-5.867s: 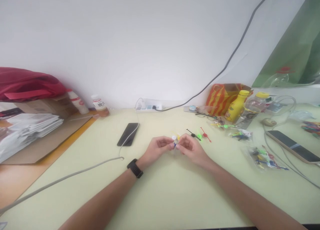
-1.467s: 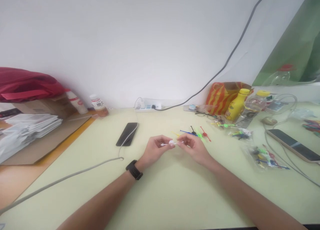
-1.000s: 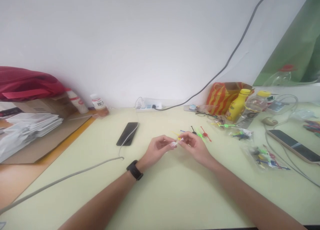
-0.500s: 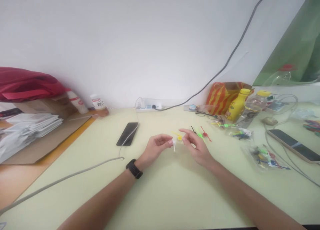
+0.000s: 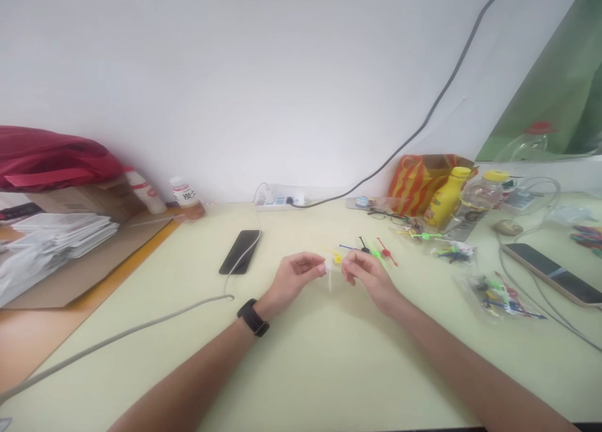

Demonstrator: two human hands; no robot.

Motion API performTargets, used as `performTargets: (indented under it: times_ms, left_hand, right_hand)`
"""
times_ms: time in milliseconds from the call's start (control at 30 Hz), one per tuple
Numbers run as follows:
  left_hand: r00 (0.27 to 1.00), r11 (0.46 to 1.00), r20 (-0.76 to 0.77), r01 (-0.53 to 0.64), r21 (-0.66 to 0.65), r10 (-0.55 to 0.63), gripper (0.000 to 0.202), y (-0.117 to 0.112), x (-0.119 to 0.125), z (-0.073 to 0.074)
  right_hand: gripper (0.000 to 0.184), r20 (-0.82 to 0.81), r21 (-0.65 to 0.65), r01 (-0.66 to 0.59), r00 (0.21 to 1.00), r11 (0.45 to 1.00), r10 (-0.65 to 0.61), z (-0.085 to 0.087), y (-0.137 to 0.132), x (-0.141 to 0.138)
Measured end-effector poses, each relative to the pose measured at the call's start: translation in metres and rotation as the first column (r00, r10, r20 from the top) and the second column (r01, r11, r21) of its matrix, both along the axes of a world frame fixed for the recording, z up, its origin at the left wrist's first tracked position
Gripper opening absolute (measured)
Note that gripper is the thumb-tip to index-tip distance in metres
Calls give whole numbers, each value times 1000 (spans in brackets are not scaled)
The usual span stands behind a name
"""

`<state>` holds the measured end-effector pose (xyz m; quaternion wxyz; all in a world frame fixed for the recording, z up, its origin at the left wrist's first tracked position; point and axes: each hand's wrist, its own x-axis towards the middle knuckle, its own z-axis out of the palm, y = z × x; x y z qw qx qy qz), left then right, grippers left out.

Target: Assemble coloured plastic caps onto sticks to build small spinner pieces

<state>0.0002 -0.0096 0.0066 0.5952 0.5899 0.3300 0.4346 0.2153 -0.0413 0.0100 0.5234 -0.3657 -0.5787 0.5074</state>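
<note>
Pinching: my left hand presses thumb and forefinger together on a small white piece, smooth and plastic-looking, its thin shaft pointing down and blurred at the edges.
Right hand: my right hand sits just beside it, fingers curled and thumb near the forefinger; I cannot tell whether anything is between the tips.
White piece position: between my two hands, over the tabletop, which is pale yellow-green, flat and matte.
Coloured pieces: beyond my fingers lie a yellow piece, partly visible; a blue shaft; a black piece; a green piece; a red piece. The black and red each show a round hub with slim arms.
Sachets: to the right, a clear plastic bag, crinkled and glossy, holds mixed-colour parts; a smaller bag lies behind it.
Wristband: black strap on my left wrist, segmented texture.
Phone: black slab, rounded corners, pale cable across it.
Bottle label: white-capped bottle, brown contents, large black characters; the first reads 炭, the next is turned aside.
Yellow bottle: slim-necked yellow bottle, printed figure too small to identify.
Carrier: red-and-yellow striped bag, creased.
</note>
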Motion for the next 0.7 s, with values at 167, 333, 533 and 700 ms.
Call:
performTargets:
  times_ms: [167, 333, 533, 700]
  left_hand:
    - [999, 999, -27, 39, 16, -38, 26, -2, 1, -1]
    - [997, 998, -37, 66, 25, -65, 27, -3, 3, 1]
    - [999, 999, -25, 48, -1, -48, 27, -3, 2, 0]
    - [999, 999, -21, 47, -18, -48, 29, -2, 1, -1]
  right_hand:
    - [31, -33, -37, -47, 998, 998, 46, -2, -1, -8]
    - [27, 23, -26, -49, 998, 998, 50, -12, 2, -9]
    - [30, 132, 120, 56, 989, 991, -71, -8, -2, -5]
    - [48, 157, 178, 127, 975, 976, -156, -6, -5, -3]
